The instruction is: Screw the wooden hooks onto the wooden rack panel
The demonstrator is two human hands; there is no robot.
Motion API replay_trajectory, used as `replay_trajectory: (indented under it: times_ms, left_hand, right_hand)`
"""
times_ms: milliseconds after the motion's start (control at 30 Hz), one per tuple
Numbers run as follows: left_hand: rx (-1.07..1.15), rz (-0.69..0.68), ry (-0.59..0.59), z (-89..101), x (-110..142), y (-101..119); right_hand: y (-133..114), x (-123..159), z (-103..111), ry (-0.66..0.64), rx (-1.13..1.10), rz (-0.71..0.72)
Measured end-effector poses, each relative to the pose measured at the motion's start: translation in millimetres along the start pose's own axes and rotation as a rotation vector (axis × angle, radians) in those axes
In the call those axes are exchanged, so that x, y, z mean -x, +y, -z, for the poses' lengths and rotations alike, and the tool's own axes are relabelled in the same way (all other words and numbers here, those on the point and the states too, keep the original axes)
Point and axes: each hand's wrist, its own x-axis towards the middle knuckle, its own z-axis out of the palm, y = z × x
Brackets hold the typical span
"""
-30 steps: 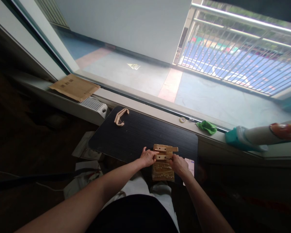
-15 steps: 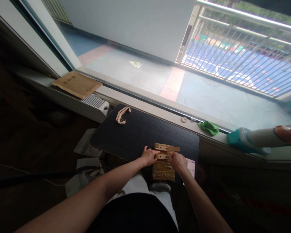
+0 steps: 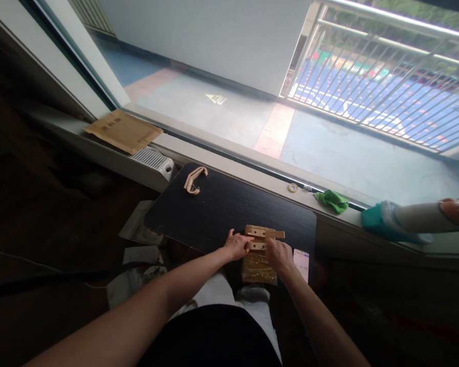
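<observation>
My left hand [image 3: 236, 245] and my right hand [image 3: 279, 255] pinch the two ends of a short wooden strip [image 3: 256, 245] over a laser-cut wooden sheet [image 3: 257, 266] at the near edge of a small black table [image 3: 222, 209]. A second wooden strip [image 3: 265, 233] lies just beyond the first. The fingers of both hands are closed on the strip. At the far left corner of the table lies a curved, assembled wooden piece [image 3: 194, 181].
A phone [image 3: 301, 263] with a lit screen lies right of my right hand. On the window sill are a green cloth [image 3: 332, 200], a small round object [image 3: 292, 187], a teal-and-white object [image 3: 398, 221] and a cardboard envelope [image 3: 123, 131]. Papers lie on the floor at the left.
My right hand has slid a little further along the strip toward my left hand. The view has shifted slightly; otherwise nothing has moved.
</observation>
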Motion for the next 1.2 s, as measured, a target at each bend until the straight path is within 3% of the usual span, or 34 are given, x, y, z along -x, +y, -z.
replay_trajectory:
  times_ms: [167, 467, 567, 800, 900, 1100, 1200]
  left_hand:
    - [-0.012, 0.004, 0.002, 1.1, 1, 1]
    - [0.007, 0.008, -0.009, 2.9, 1, 1]
    - [0.028, 0.010, -0.016, 2.4, 1, 1]
    - [0.028, 0.000, -0.004, 0.5, 1, 0]
    - [0.016, 0.001, -0.004, 2.1, 2, 1]
    - [0.023, 0.007, -0.015, 4.0, 2, 2]
    - [0.038, 0.004, -0.010, 4.2, 2, 2]
  right_hand:
    - [1, 0, 1, -0.076, -0.136, -0.254]
    - [2, 12, 7, -0.022, 0.141, 0.157]
    - [4, 6, 3, -0.055, 0.121, 0.154]
    - [6, 0, -2, -0.087, -0.065, -0.153]
    - [3, 1, 3, -0.069, -0.026, -0.117]
    - [-2, 1, 6, -0.053, 0.118, 0.166]
    - [-2, -4, 1, -0.062, 0.108, 0.118]
